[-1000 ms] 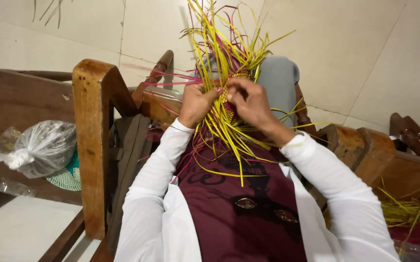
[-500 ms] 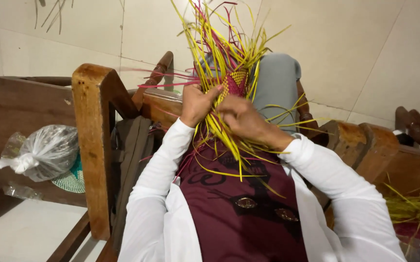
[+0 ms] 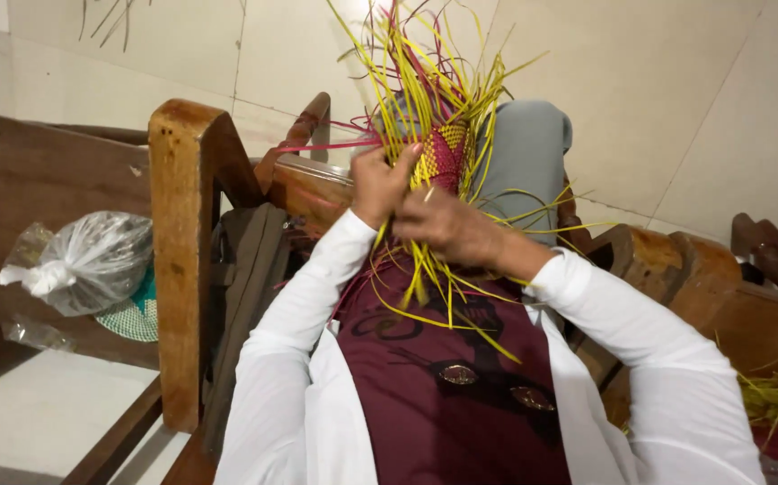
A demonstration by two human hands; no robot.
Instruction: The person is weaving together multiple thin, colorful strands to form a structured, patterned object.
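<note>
Over the lap: weave (image 3: 443, 154), a small yellow and red woven piece, sits held up at centre, loose yellow and red strips fanning up and down from it.
Change: since a second ago the right hand (image 3: 447, 224) has dropped lower, from beside the weave to just below it; the left hand (image 3: 380, 184) has stayed at the weave's left edge.
Meaning: likely one strip is being drawn down through the weave.
Left grip: fingers closed on the weave's edge.
Right grip: fingers curled around strips below the weave; I cannot tell how many.
Bag (image 3: 88, 262): clear plastic, knotted, at far left on the bench (image 3: 12, 180), over a green mesh item (image 3: 133, 316).
Labels, signs: none visible.
</note>
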